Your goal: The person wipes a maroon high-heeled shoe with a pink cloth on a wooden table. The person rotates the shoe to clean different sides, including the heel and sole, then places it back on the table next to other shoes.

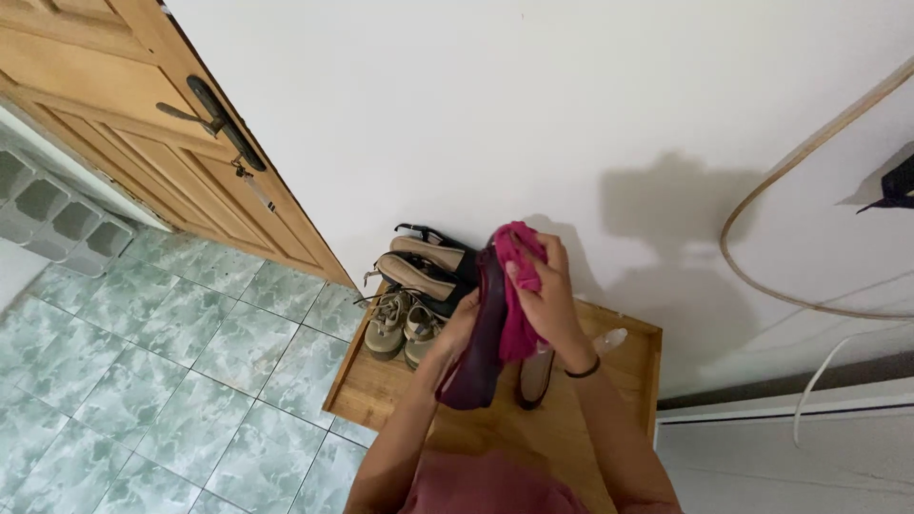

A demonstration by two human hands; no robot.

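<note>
Now | left hand point(455, 333) grips dark purple shoe point(481, 343) | right hand point(543, 290) clutches pink cloth point(517, 286)

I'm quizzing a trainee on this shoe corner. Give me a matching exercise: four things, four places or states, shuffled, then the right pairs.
Things:
1. crumpled pink cloth
2. dark maroon flat shoe
3. pair of olive lace-up sneakers
4. brown wooden door

Places:
A. beyond the green tiles, upper left
B. pressed on by the right hand
C. held by the left hand
D. on the low wooden tray

Pairs: 1-B, 2-C, 3-D, 4-A
</note>
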